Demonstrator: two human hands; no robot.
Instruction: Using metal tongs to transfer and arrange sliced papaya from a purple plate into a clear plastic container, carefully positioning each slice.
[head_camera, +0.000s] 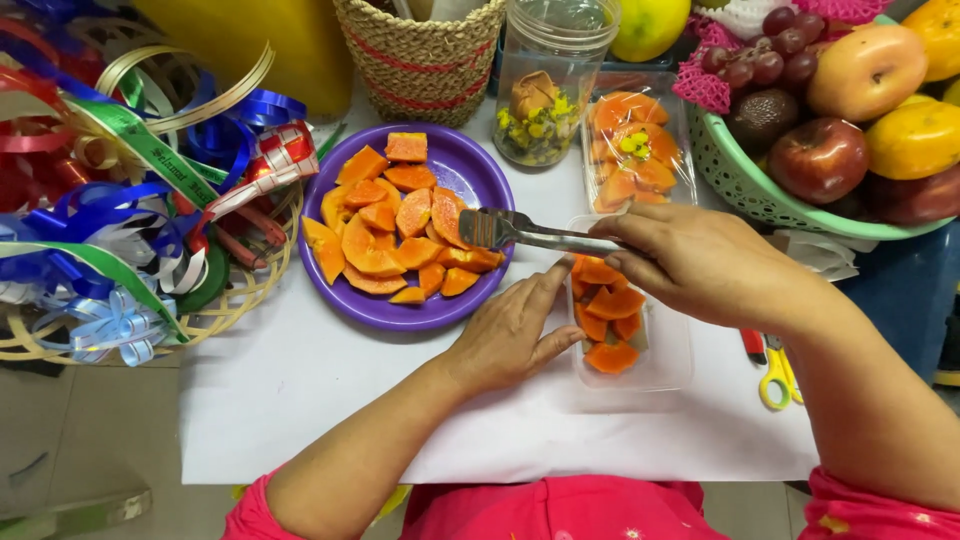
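The right hand (700, 262) grips a pair of metal tongs (520, 233), fingers wrapped round the handles, and the tips reach left over the purple plate (470, 170), where they touch or hover just over a papaya piece (447, 215) (whether the tips actually pinch it cannot be told from this angle). The left hand (515, 335) lies half spread on the white sheet (300, 390), fingertips pressed against the left wall of a clear plastic tray (665, 365), holding nothing.

The tray lies just right of the plate and carries a handful of orange pieces at its far end; its near end is bare. By the look of it, the filling is partly done: most of the cut fruit remains heaped on the plate. Farther off, a second clear pack (635, 150) lies filled, and a plastic jar (548, 85) stands beside it. A green fruit basket (745, 185) is far right, yellow scissors (778, 375) near right, ribbons (130, 190) left.
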